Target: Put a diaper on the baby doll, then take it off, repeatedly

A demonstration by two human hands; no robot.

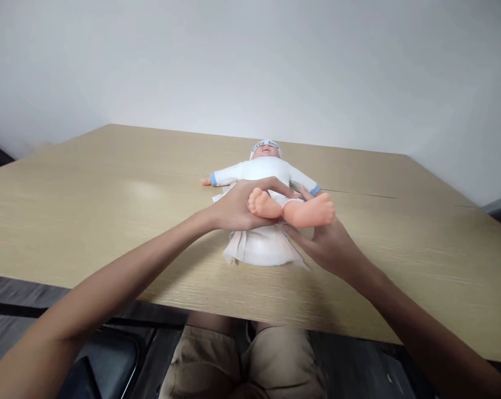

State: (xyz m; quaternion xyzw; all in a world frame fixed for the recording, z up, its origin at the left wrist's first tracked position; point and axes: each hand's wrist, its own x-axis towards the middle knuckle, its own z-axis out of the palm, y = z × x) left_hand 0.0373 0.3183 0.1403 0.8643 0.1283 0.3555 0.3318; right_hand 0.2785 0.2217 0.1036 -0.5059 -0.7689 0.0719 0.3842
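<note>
Head view: baby doll [267, 168] on its back on the wooden table [109, 221], straight ahead, long axis running away from the person, feet nearest. Left hand [244, 205] and right hand [333, 246] curl round the legs from either side, neither clearly nearer; whether they clamp doll or cloth, I can't tell. White diaper [261, 249] juts out below, toward the near edge.

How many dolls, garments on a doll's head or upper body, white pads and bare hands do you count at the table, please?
Doll: 1
Garments: 2 (white headwear, white top)
White pad: 1
Bare hands: 2 (left hand, right hand)
Total: 6
</note>
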